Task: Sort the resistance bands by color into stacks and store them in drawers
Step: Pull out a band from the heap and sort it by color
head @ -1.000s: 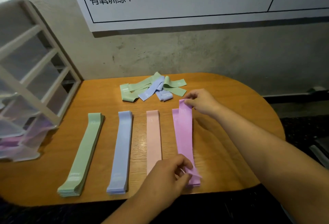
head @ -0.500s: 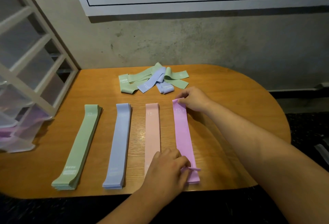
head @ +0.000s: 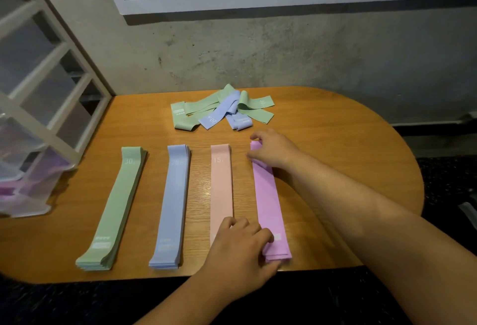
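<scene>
Head view: the right hand [head: 273, 149] grasps the far end of the purple stack [head: 267, 203], and the left hand [head: 242, 249] grasps its near end. The pink stack [head: 221, 187] lies just beside it.

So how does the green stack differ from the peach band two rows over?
The green stack shows several layers at its near end; the peach band looks much thinner. The green stack is printed 30, the peach band 15. The green stack lies slanted, the peach band straight. The green stack is wholly in view; the left hand hides the peach band's near end. Both lie flat on the table.
</scene>
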